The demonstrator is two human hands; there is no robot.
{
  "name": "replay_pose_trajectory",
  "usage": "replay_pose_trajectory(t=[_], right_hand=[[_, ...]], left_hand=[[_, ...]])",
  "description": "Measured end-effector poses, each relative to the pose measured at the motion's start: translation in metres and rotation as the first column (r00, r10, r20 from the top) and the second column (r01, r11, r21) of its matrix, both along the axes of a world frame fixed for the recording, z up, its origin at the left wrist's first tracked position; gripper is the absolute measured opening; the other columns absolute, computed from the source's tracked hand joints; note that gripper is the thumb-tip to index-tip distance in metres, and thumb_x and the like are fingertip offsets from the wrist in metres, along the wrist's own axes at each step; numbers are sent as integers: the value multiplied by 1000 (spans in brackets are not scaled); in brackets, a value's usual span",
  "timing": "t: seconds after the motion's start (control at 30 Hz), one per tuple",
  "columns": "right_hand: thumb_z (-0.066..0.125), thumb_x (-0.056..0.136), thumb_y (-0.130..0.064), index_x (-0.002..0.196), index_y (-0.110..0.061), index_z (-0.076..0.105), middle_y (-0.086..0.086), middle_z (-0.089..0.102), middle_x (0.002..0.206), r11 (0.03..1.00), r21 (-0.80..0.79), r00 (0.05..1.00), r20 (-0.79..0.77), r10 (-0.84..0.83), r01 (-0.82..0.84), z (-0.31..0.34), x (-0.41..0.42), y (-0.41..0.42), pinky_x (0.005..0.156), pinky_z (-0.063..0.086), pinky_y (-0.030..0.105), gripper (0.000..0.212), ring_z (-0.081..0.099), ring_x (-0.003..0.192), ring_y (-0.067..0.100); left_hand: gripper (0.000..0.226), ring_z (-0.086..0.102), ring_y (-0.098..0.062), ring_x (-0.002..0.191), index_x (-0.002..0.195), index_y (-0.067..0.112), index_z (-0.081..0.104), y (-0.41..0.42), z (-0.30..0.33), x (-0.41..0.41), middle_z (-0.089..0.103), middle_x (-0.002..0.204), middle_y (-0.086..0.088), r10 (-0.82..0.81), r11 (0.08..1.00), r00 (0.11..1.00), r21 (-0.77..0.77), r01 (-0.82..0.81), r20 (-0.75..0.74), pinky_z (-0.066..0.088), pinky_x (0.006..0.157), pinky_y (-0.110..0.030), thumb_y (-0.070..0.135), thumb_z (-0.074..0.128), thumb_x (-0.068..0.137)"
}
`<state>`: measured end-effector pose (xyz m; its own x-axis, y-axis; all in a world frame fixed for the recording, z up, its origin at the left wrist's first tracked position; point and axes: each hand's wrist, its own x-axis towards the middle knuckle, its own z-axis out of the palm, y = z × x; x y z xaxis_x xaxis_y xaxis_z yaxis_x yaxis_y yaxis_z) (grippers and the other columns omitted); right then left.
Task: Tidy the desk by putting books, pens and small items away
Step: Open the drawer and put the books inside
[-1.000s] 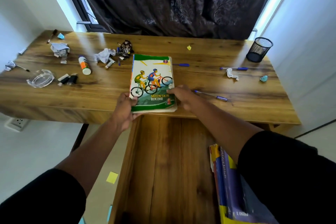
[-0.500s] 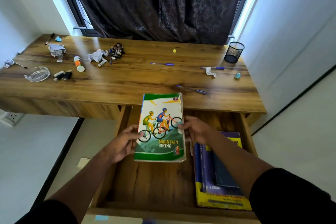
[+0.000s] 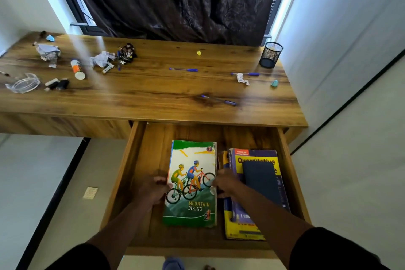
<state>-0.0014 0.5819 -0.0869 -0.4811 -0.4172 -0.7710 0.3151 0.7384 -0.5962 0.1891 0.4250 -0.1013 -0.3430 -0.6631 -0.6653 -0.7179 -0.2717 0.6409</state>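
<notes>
While each hand (image 3: 154,189) grips it, glossy paperback (image 3: 191,184) fills wooden drawer (image 3: 135,160)

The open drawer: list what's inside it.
In the drawer: Mountain Biking book, held by both hands; beside it a purple-yellow book stack with a dark notebook on top. Lower titles are covered.

The book (image 3: 191,184) wore a green-and-white cover with orange and blue cyclists, beside a purple-and-yellow book (image 3: 252,221) under a dark navy notebook (image 3: 262,178), while blue pens (image 3: 183,69) lay on the brown wood-grain counter (image 3: 153,92).
</notes>
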Motion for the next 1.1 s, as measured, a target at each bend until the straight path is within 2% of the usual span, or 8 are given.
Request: replay_pose_trajectory(t=[0.13,0.2,0.3,0.53,0.63,0.77,0.9,1.1], right_hand=[[74,86,-11,115,-8,64,15,68,114,994,83,992,-100,80,-71,-10,2,-8,86,62,51,31,68,98,29],[77,84,-15,111,-6,67,14,70,111,980,152,956,-240,166,-132,-7,2,-12,81,63,40,30,70,98,28],[79,85,-20,114,-7,65,10,70,112,920,275,841,-392,372,-279,9,5,-12,70,57,32,35,70,102,26],[72,89,-37,126,-12,62,10,65,127,703,402,485,-522,702,-586,20,6,-10,81,56,36,46,65,112,29],[70,92,-38,133,-15,60,8,61,135,597,414,376,-501,780,-687,18,7,-2,94,55,42,49,59,123,30],[68,89,-51,129,-19,59,15,60,130,425,461,216,-438,873,-779,16,14,15,90,55,45,51,58,119,37],[66,90,-55,141,-22,53,17,43,149,430,463,165,-508,845,-775,26,25,47,105,48,51,62,41,137,38],[67,89,-59,115,-23,69,2,69,106,270,306,158,-346,925,-913,43,50,84,81,58,38,45,66,96,25]], left_hand=[[32,67,-19,76,122,8,70,2,-4,-2,72,97,-12,-67,993,993,-86,75,95,52,54,-24,8,77,90],[33,65,-13,76,121,10,71,2,-1,-1,73,99,-9,-129,974,982,-166,152,141,52,55,-22,10,78,89],[32,62,-3,79,119,22,74,0,10,-1,77,109,2,-331,831,895,-358,427,298,42,55,-12,23,77,88],[63,55,-22,131,143,20,59,14,24,-10,55,148,-3,-580,577,755,-499,646,307,45,104,-31,33,79,85],[64,54,-19,131,139,27,61,28,28,-16,56,145,2,-727,521,636,-395,756,259,48,105,-32,48,79,82],[89,55,-14,132,146,31,53,52,38,-19,55,145,13,-884,398,425,-163,903,198,50,106,-36,79,69,72],[97,47,-14,139,153,36,40,75,47,-12,46,155,13,-941,279,294,-105,955,170,43,113,-36,80,70,73],[123,46,-15,137,153,37,39,93,50,6,41,159,11,-973,126,113,56,990,200,40,115,-40,102,57,51]])
